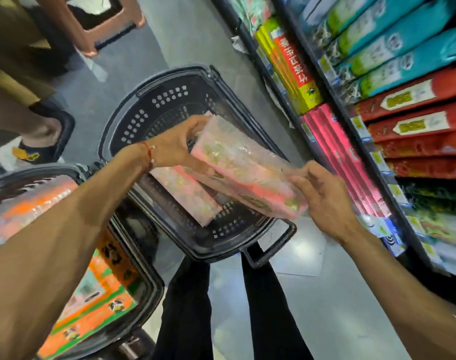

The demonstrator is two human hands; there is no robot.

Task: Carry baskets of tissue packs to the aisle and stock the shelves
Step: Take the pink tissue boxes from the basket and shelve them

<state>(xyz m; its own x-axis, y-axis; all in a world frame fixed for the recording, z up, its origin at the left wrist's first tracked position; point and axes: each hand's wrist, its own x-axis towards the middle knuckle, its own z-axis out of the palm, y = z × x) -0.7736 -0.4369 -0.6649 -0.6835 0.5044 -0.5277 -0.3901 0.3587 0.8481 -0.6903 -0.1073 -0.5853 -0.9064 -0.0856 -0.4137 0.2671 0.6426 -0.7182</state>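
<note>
Left hand (173,145) and right hand (325,201) curled fingers (193,125) round a pink pack (247,165); beneath them another pack (187,194), leftward a full basket (154,281), awaited shelving.

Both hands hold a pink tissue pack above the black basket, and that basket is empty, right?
Not empty: the head view shows a second pink pack lying in the black basket, under the held pink tissue pack. The rest is right.

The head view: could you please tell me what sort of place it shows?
Most likely a supermarket aisle: dark metal shelves crammed with rows of colourful wrapped packs, a black perforated plastic shopping basket on the floor, and the left hand and right hand holding a pink plastic-wrapped tissue pack over it.
</note>
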